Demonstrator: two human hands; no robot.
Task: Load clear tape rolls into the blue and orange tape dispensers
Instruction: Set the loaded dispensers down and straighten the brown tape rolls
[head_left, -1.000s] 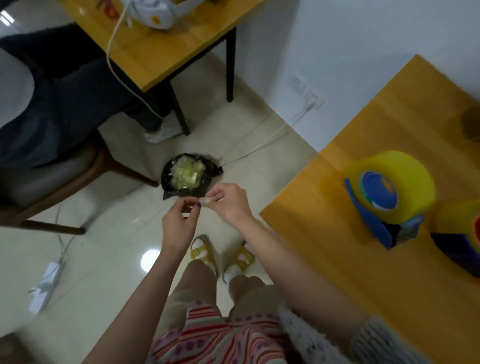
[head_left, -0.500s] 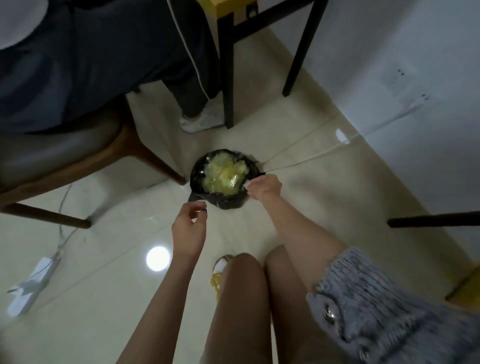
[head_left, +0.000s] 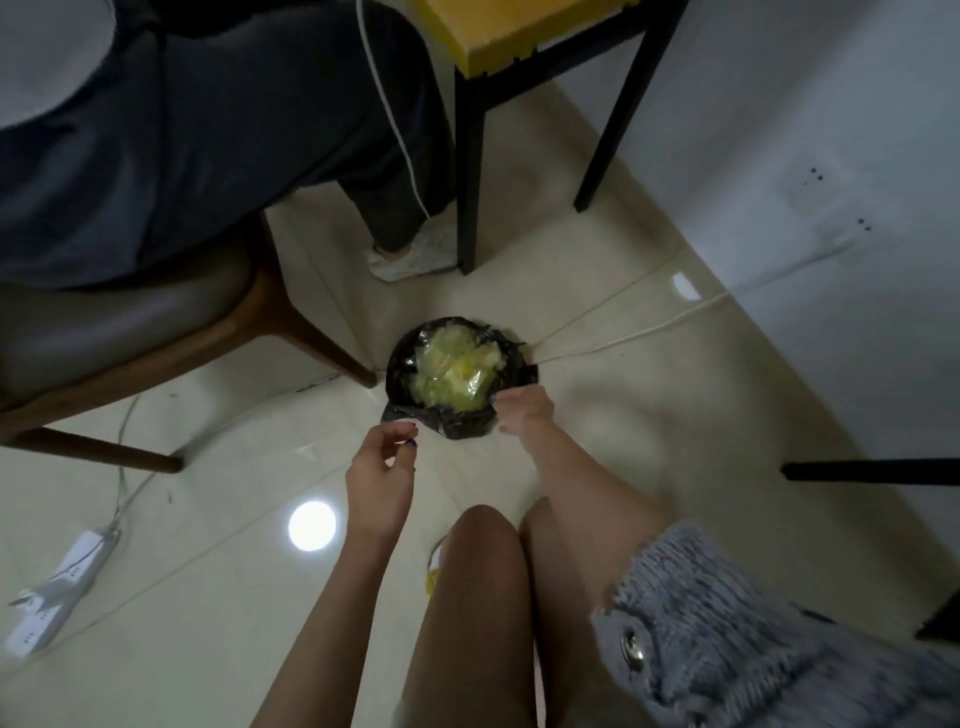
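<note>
Neither tape dispenser nor any tape roll is in view. On the floor stands a small bin lined with a black bag (head_left: 460, 432), filled with crumpled yellowish clear tape scraps (head_left: 454, 371). My right hand (head_left: 524, 413) reaches down to the bin's near right rim; its fingertips are spread a little and nothing shows between them. My left hand (head_left: 382, 467) hovers just left of the bin and nearer to me, fingers loosely curled, holding nothing.
A wooden chair (head_left: 156, 332) with a seated person's dark trouser legs (head_left: 260, 130) stands at the left. Black table legs (head_left: 467, 182) rise behind the bin. White cables (head_left: 623, 338) run to the wall. A power strip (head_left: 57, 587) lies at lower left.
The view swung from the table with the dispensers down to the floor bin. My hands, which pinched a small tape scrap together, parted, and my right hand went to the bin's rim.
</note>
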